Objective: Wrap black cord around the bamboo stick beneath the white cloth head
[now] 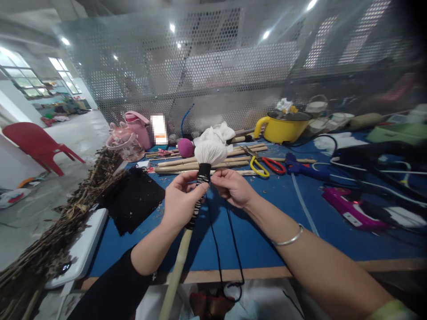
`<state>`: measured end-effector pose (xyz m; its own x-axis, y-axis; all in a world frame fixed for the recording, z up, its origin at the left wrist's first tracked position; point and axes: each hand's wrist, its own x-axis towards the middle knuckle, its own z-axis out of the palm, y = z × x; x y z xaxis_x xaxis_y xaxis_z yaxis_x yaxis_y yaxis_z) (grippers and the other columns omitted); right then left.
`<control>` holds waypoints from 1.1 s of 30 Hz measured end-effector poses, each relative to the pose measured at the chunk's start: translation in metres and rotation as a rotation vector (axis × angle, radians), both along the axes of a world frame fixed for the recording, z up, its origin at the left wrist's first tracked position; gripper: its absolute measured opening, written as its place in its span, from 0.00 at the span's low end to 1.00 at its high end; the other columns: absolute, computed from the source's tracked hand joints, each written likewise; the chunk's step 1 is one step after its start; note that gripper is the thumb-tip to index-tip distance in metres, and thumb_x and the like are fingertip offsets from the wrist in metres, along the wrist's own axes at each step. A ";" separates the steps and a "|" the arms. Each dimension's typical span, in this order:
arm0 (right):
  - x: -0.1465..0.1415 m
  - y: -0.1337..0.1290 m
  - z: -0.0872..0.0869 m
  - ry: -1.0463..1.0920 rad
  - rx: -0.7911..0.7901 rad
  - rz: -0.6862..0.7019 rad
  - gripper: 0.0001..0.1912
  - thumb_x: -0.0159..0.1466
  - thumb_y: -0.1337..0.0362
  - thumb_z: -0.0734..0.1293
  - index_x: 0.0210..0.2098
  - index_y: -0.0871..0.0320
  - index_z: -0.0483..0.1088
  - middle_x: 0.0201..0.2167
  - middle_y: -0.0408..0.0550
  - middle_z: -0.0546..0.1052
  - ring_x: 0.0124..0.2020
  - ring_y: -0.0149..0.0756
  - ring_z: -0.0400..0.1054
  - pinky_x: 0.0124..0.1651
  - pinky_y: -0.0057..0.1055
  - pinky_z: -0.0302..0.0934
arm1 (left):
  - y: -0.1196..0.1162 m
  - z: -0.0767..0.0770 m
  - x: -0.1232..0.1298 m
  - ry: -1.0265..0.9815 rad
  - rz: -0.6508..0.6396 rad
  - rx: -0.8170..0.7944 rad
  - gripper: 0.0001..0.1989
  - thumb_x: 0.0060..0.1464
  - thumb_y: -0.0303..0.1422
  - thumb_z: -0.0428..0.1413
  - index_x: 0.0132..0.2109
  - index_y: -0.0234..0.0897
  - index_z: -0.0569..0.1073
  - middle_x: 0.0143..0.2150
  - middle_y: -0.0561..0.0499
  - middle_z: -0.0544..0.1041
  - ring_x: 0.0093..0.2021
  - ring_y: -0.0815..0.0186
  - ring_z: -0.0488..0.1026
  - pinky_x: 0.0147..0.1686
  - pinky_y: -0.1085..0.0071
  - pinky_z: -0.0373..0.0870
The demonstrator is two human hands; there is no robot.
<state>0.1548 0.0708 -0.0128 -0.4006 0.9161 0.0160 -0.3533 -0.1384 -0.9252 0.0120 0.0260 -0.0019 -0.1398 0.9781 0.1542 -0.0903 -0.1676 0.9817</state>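
Note:
A pale wooden stick (180,255) slants up from the bottom edge, topped by a bundle of gathered white cloth (211,152). Black cord (192,221) winds round its upper part, dense just below the cloth and striped lower down. Wrapped about this bound section is my left hand (183,196), its thumb lying along the front. My right hand (232,186), closed in a pinch, is right beside the binding and holds the black cord. From there the cord's loose length (235,238) hangs in a loop past the table edge.
On the blue table (267,226) are scissors (258,165), a blue glue gun (298,168), wooden sticks (180,165), a purple ball (185,147) and black cloth (131,200). A yellow pot (285,126), pink basket (128,144) and magenta power strip (350,209) surround them. Dried stalks (71,218) lie left.

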 end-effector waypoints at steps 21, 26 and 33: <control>-0.007 0.002 -0.015 0.054 -0.108 -0.015 0.17 0.44 0.62 0.75 0.24 0.61 0.62 0.12 0.31 0.54 0.12 0.18 0.38 0.14 0.21 0.30 | 0.003 -0.010 -0.002 0.361 -0.029 0.075 0.19 0.40 0.38 0.62 0.41 0.36 0.70 0.38 0.49 0.74 0.25 0.73 0.70 0.23 0.78 0.67; -0.004 0.000 -0.007 -0.040 0.000 0.033 0.16 0.50 0.55 0.71 0.24 0.59 0.62 0.10 0.31 0.52 0.12 0.19 0.38 0.14 0.22 0.31 | 0.007 -0.002 -0.008 0.137 -0.076 -0.048 0.18 0.42 0.36 0.60 0.41 0.32 0.68 0.27 0.52 0.72 0.22 0.71 0.69 0.19 0.76 0.67; 0.004 -0.008 0.007 0.003 0.057 -0.024 0.14 0.46 0.58 0.73 0.22 0.62 0.68 0.10 0.33 0.55 0.11 0.18 0.41 0.15 0.22 0.32 | 0.013 0.004 -0.013 -0.132 -0.141 -0.073 0.18 0.41 0.34 0.61 0.40 0.31 0.68 0.23 0.55 0.70 0.21 0.72 0.68 0.16 0.78 0.65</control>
<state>0.1585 0.0630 -0.0060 -0.3786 0.9229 0.0697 -0.3587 -0.0769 -0.9303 -0.0010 0.0393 0.0024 -0.0153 0.9973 0.0715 -0.2360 -0.0731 0.9690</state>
